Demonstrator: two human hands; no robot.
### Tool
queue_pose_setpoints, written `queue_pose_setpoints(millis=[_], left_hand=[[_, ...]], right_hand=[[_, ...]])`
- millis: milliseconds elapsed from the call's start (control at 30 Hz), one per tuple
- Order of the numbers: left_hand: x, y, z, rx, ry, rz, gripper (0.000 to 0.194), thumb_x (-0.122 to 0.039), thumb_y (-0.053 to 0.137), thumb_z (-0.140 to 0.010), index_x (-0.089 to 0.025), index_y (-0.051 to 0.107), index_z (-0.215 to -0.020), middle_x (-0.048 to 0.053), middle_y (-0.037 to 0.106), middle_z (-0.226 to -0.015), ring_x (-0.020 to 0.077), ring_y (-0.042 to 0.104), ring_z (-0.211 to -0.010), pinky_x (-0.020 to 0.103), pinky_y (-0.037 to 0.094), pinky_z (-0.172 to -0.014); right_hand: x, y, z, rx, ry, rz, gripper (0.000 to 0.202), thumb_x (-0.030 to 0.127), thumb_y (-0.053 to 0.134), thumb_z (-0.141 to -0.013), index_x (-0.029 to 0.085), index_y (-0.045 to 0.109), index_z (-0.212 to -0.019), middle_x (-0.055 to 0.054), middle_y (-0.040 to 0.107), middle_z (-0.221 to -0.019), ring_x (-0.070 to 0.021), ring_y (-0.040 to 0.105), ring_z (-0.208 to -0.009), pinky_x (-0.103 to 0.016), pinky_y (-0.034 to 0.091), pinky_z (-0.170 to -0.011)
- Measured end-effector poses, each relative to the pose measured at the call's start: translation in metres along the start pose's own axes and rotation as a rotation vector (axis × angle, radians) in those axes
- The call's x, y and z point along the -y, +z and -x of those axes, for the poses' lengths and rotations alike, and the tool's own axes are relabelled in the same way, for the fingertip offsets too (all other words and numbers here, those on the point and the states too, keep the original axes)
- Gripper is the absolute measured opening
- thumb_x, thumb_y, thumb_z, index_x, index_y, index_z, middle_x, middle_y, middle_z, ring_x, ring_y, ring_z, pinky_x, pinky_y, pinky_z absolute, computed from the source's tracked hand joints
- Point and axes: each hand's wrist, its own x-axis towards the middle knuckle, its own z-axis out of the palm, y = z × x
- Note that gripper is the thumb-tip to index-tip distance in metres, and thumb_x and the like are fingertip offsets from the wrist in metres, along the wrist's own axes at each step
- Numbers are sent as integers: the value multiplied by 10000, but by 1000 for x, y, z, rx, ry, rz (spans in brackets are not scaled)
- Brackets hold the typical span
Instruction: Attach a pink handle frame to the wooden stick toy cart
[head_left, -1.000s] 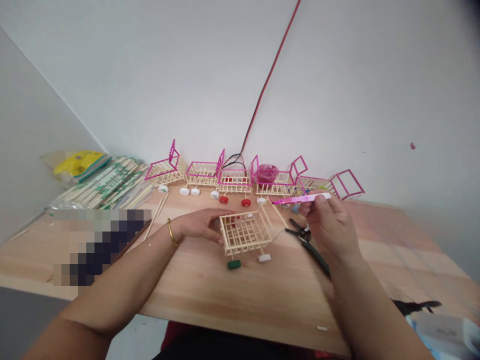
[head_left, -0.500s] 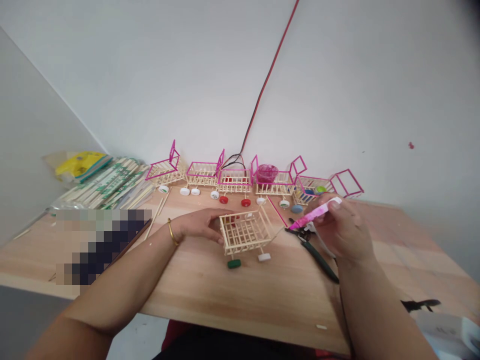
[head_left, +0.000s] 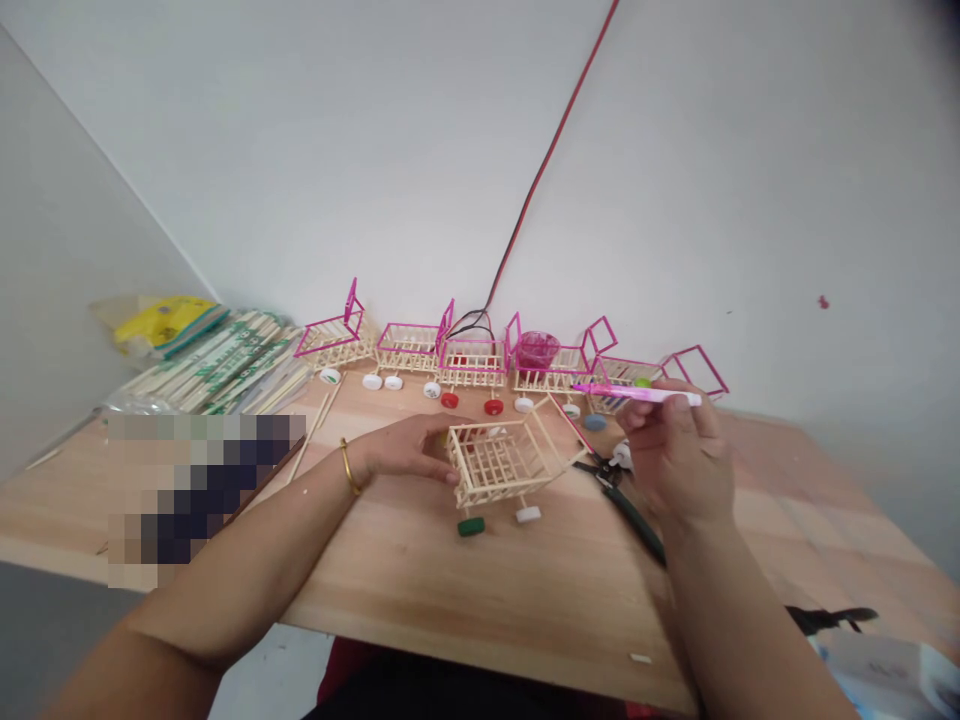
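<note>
Soft, fairly even light fills the view, with the wall (head_left: pixel 420 160) palest around its middle and its source out of sight. A faint sheen lies on the wooden table (head_left: pixel 420 590), and a soft shadow runs beside the right forearm (head_left: pixel 742 600). The upper right corner darkens. Wide-angle stretch bends the edges, the lower-right box (head_left: pixel 885 675) is smeared, the cart (head_left: pixel 495 465) reads fairly clearly, the pen (head_left: pixel 637 394) slightly soft, and coarse pixel blocks (head_left: pixel 202 490) mask a patch at left.
</note>
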Motion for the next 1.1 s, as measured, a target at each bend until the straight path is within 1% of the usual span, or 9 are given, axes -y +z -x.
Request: queue_pose_setpoints(millis=[167, 333, 433, 533, 667, 800, 900, 1000, 1100], left_hand=[[10, -1, 0, -53, -20, -20, 764, -406, 839, -753, -221, 552, -1436, 135, 582, -1468, 334, 513, -1388, 511, 383, -1180], [17, -10, 2, -240, -58, 21, 809, -365, 849, -744, -263, 503, -1468, 131, 495, -1544, 322, 463, -1431, 529, 338, -1205], [16, -19, 6, -193, -53, 102, 897, -379, 843, -754, -278, 405, -1530, 164, 489, -1524, 323, 496, -1400, 540, 358, -1181], [16, -23, 8, -121, -3, 142, 1094, -372, 893, -684, -325, 273, -1584, 160, 466, -1533, 326, 435, -1451, 538, 322, -1200], [12, -17, 8, -113, -24, -15, 1363, -351, 959, -550, -338, 113, -1618, 178, 373, -1593, 378, 339, -1501, 560, 327, -1186], [2, -5, 8, -179, -136, -195, 1480, -365, 970, -483, -279, 37, -1628, 226, 280, -1627, 413, 451, -1396, 563, 403, -1120], [-5, 0, 9, -204, -196, -252, 1493, -379, 970, -471, -236, 38, -1629, 239, 447, -1500, 377, 560, -1251, 525, 480, -1025], [-9, 5, 9, -180, -236, -169, 1499, -367, 965, -499, -210, -13, -1624, 173, 649, -1215, 319, 650, -1065, 469, 539, -901], [-9, 11, 6, -165, -224, -46, 1460, -309, 944, -556, -233, -58, -1616, 132, 686, -1144, 271, 685, -952, 413, 559, -822]], right_hand=[[-5, 1, -1, -8, 52, -73, 240, 422, 843, -778, 270, 717, -916, 45, 641, -726, -90, 599, -683, -213, 519, -634], [-5, 4, 1, 20, 86, -106, 238, 382, 873, -740, 261, 750, -906, 40, 660, -713, -89, 600, -660, -214, 528, -620], [-3, 5, 1, 24, 110, -129, 242, 384, 892, -709, 264, 760, -873, 45, 648, -687, -87, 583, -647, -203, 512, -597], [-2, 5, 1, 42, 127, -153, 244, 383, 897, -702, 257, 758, -858, 45, 633, -670, -86, 568, -643, -200, 497, -586], [-1, 3, 1, 47, 147, -164, 251, 379, 896, -706, 244, 753, -863, 40, 626, -672, -90, 566, -653, -204, 489, -590], [-3, 1, 0, 58, 142, -171, 238, 366, 884, -727, 244, 749, -880, 41, 621, -680, -91, 571, -666, -207, 486, -601], [-4, 0, 0, 68, 150, -167, 242, 376, 876, -736, 250, 746, -896, 43, 623, -679, -88, 561, -644, -213, 486, -600], [-4, 0, 0, 66, 165, -166, 246, 376, 882, -725, 251, 742, -884, 47, 615, -666, -86, 549, -625, -213, 487, -596], [-4, 1, 0, 56, 176, -165, 261, 378, 891, -711, 247, 741, -879, 45, 612, -666, -87, 549, -629, -212, 486, -596]])
